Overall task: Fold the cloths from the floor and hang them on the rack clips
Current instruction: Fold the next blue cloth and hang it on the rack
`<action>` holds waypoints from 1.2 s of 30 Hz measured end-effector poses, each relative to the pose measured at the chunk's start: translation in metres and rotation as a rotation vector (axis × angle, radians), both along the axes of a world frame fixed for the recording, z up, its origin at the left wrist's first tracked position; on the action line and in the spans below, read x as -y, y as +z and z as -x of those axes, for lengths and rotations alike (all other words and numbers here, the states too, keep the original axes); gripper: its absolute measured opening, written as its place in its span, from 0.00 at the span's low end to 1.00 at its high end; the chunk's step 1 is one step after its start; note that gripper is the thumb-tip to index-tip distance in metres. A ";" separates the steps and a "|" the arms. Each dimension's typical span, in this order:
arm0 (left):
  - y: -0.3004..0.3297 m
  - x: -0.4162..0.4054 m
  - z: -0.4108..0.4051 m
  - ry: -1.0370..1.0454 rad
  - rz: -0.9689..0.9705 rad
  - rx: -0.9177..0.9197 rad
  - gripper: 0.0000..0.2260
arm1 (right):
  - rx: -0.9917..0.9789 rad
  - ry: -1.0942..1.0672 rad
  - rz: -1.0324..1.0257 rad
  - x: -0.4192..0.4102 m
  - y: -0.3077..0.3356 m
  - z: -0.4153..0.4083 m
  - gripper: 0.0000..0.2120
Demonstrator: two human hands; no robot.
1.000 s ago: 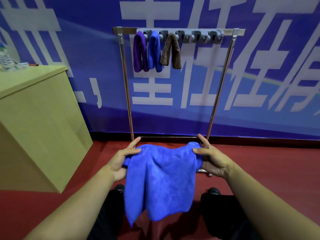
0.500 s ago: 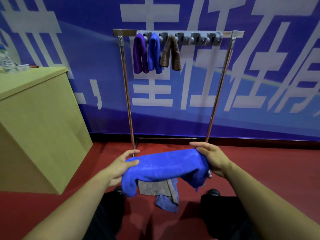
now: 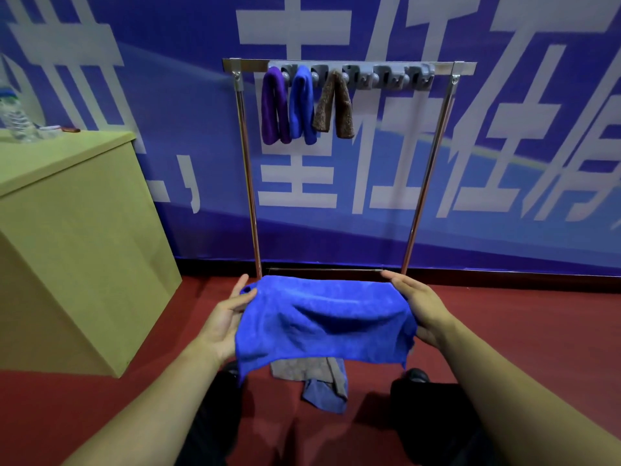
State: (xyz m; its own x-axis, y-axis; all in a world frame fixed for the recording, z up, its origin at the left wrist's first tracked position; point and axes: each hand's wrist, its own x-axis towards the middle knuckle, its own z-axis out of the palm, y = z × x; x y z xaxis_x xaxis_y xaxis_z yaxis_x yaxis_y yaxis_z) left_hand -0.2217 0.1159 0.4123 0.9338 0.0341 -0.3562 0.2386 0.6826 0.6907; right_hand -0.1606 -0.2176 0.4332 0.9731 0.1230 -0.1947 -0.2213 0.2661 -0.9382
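Cloths are the job here, and the biggest thing to do with them is the rack (image 3: pixel 349 67), which stands by the blue wall with a row of grey clips (image 3: pixel 386 77) on its top bar. Three folded cloths hang there on the left side: a purple cloth (image 3: pixel 274 109), a small blue cloth (image 3: pixel 301 105) and a brown cloth (image 3: pixel 334 109). The clips to their right look bare, so I think about half the job is done. Next in size is the big blue cloth (image 3: pixel 324 319), held up in the air in front of the rack, above the red floor (image 3: pixel 504 317). It looks folded over once, and its long side runs left to right, with the loose edge hanging down toward the person. The left hand (image 3: pixel 225 317) holds its left end and the right hand (image 3: pixel 418 306) holds its right end, fingers mostly straight. It probably needs more folding before it can hang. Smallest, a grey cloth (image 3: pixel 302 368) and a pale blue cloth (image 3: pixel 324 395) lie crumpled on the floor below, still waiting.
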 end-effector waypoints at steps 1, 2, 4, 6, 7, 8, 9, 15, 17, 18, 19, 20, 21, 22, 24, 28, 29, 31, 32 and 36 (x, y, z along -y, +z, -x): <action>-0.001 -0.001 -0.001 0.012 -0.011 0.001 0.29 | -0.002 -0.011 -0.023 0.001 0.000 -0.002 0.12; 0.001 0.000 -0.001 0.010 -0.028 0.003 0.31 | -0.006 -0.020 -0.049 0.003 0.000 -0.003 0.12; 0.001 -0.001 -0.002 -0.005 -0.065 -0.005 0.35 | -0.013 -0.023 -0.089 0.008 0.000 -0.005 0.13; 0.003 -0.001 -0.003 0.001 -0.092 -0.016 0.37 | -0.011 -0.009 -0.111 0.011 -0.001 -0.006 0.17; 0.001 -0.003 -0.005 0.016 -0.105 -0.027 0.37 | 0.000 -0.002 -0.114 0.012 -0.002 -0.006 0.19; 0.001 -0.003 -0.007 0.033 -0.122 -0.034 0.38 | 0.015 -0.001 -0.108 0.012 -0.004 -0.007 0.21; -0.001 -0.005 -0.010 0.045 -0.145 -0.042 0.39 | 0.032 -0.008 -0.096 0.012 -0.005 -0.008 0.22; -0.010 -0.011 -0.020 0.215 -0.292 -0.014 0.35 | 0.126 -0.122 0.112 0.014 -0.014 -0.012 0.17; -0.010 -0.014 -0.022 0.276 -0.343 0.022 0.32 | 0.161 -0.162 0.239 0.015 -0.018 -0.013 0.13; -0.011 -0.016 -0.022 0.279 -0.374 0.048 0.30 | 0.176 -0.183 0.282 0.015 -0.020 -0.014 0.11; -0.012 -0.017 -0.023 0.271 -0.411 0.070 0.27 | 0.187 -0.201 0.311 0.016 -0.020 -0.014 0.10; -0.013 -0.019 -0.023 0.264 -0.455 0.091 0.25 | 0.194 -0.212 0.331 0.016 -0.021 -0.014 0.08; -0.014 -0.020 -0.023 0.259 -0.510 0.108 0.22 | 0.202 -0.217 0.352 0.016 -0.020 -0.014 0.08; -0.014 -0.022 -0.023 0.256 -0.570 0.127 0.19 | 0.212 -0.217 0.375 0.016 -0.020 -0.013 0.06; -0.014 -0.023 -0.022 0.248 -0.695 0.161 0.15 | 0.232 -0.216 0.423 0.016 -0.019 -0.014 0.03; -0.009 -0.024 -0.022 0.240 -0.936 0.215 0.09 | 0.247 -0.270 0.487 0.016 -0.015 -0.014 0.02; -0.007 -0.025 -0.023 0.245 -0.980 0.221 0.09 | 0.246 -0.294 0.491 0.017 -0.012 -0.013 0.03; -0.003 -0.026 -0.025 0.273 -1.033 0.218 0.08 | 0.253 -0.339 0.478 0.017 -0.006 -0.010 0.03; -0.002 -0.027 -0.026 0.291 -1.048 0.216 0.07 | 0.262 -0.356 0.459 0.017 -0.002 -0.009 0.03; 0.006 -0.025 -0.026 0.358 -1.048 0.236 0.06 | 0.303 -0.380 0.380 0.011 0.009 -0.006 0.02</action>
